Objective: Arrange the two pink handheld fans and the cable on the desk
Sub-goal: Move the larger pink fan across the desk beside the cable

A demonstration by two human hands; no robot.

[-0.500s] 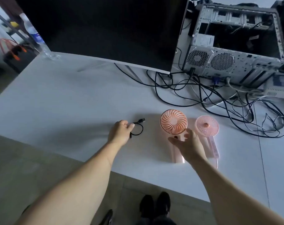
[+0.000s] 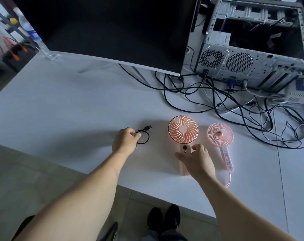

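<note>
a: nearest the desk [image 2: 61,101] edge, what's the right hand [image 2: 198,159] doing?

b: it lies over the handle of the larger fan [image 2: 183,129], fingers spread loose, thumb out to one side. i can't tell if it has closed on the handle. i'd say it is just settling that fan in place.

a: and the other fan?

b: the smaller fan [image 2: 220,134] lies flat just right of the larger fan, handle toward the desk edge, pink strap trailing off its end. the two are near but apart, roughly parallel.

a: the left hand [image 2: 125,142]?

b: well left of the larger fan, curled, fingertips pinching the black cable [image 2: 143,136] where it loops. the usb plug sticks out beyond the hand, pointing toward the larger fan.

a: so which step?

b: placing, i'd judge. next calls for laying the loop flat beside the larger fan and letting go without dragging it.

a: farther back?

b: behind the larger fan, a tangle of wires [image 2: 234,105], then the monitor [image 2: 104,28] and an open computer case [image 2: 255,40].
</note>
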